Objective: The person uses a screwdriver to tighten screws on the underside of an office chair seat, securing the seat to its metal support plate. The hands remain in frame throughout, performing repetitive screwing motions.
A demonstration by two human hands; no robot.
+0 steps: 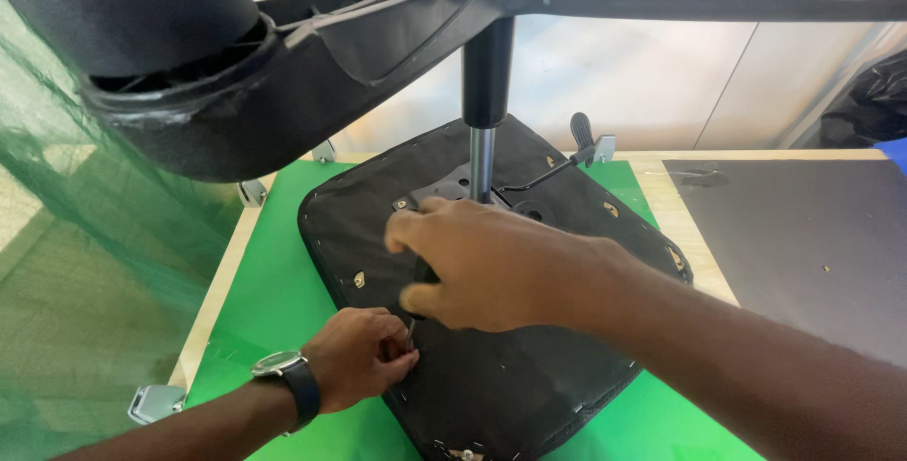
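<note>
Seat pan [529, 385] upside down on the green mat [274, 281], gas-lift column [484, 111] standing from its middle.
Your left hand [357, 359] pinches a small metal tool [410, 333]; your right hand [487, 267] presses half-curled over something dark. Expect bulky, top-heavy weight: grip the rigid rim.

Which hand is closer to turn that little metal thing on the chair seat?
Probably the left hand: it already pinches the small metal tool against the upturned black seat. The right hand rests higher up.
</note>
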